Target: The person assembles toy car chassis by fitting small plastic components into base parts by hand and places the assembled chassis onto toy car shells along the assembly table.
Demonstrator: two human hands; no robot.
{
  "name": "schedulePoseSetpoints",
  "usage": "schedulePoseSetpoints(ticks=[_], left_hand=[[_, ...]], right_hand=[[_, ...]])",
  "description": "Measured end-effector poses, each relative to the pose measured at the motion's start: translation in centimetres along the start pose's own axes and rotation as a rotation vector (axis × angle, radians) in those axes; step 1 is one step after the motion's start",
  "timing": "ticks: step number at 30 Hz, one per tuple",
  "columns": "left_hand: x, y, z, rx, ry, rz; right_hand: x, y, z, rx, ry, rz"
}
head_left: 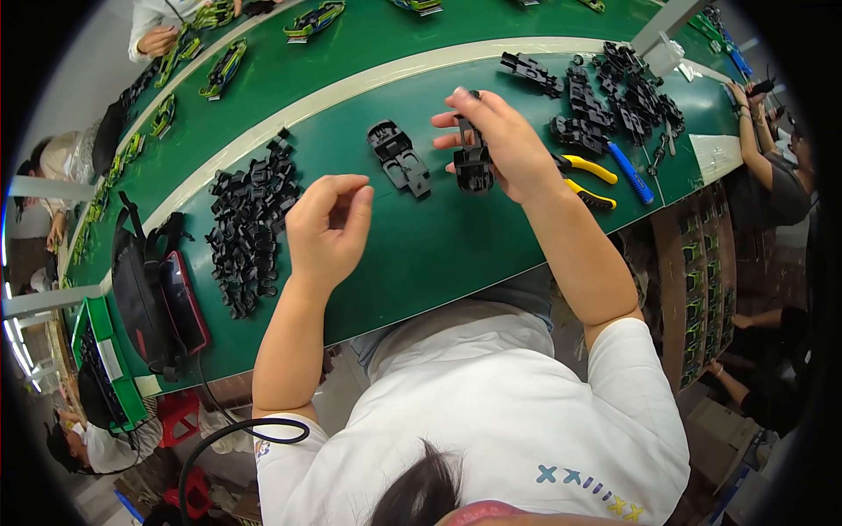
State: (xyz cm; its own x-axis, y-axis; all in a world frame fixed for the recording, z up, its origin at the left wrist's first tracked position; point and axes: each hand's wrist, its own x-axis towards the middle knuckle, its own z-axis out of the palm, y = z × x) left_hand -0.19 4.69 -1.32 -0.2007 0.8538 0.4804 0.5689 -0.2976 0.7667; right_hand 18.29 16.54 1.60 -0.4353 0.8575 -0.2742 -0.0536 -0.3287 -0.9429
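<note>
My right hand (pixel 504 140) holds a black plastic chassis-like part (pixel 474 167) upright above the table, the thumb on its upper end and other fingers spread behind it. To the left of it, a similar black chassis part (pixel 400 158) lies on the green table. My left hand (pixel 329 230) hovers left of that part, its fingers curled and thumb near the forefinger. Whatever it may hold is hidden. Beside my left wrist spreads a pile of small black plastic pieces (pixel 246 232).
Black chassis parts (pixel 614 96) are heaped at the back right, near yellow-handled pliers (pixel 589 168) and a blue-handled tool (pixel 630 173). A black bag (pixel 140 289) and a red-edged phone (pixel 184 302) sit at the left. Behind, a green conveyor (pixel 368 44) carries green-black assemblies. Other people work around.
</note>
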Motion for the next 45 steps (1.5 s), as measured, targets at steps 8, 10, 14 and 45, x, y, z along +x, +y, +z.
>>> schedulePoseSetpoints(ticks=[8, 10, 14, 45], left_hand=[[0.4, 0.4, 0.5, 0.358, 0.024, 0.469], [0.9, -0.1, -0.7, 0.393, 0.081, 0.494], [2.1, -0.8, -5.1, -0.141, 0.629, -0.156], [1.4, -1.4, -2.7, -0.672, 0.260, -0.541]], right_hand=[[1.4, 1.6, 6.7, 0.151, -0.135, 0.097], [1.9, 1.3, 8.2, 0.081, -0.135, 0.055], [6.4, 1.2, 9.6, -0.464, -0.119, -0.424], [3.1, -0.1, 5.8, -0.212, -0.360, -0.315]])
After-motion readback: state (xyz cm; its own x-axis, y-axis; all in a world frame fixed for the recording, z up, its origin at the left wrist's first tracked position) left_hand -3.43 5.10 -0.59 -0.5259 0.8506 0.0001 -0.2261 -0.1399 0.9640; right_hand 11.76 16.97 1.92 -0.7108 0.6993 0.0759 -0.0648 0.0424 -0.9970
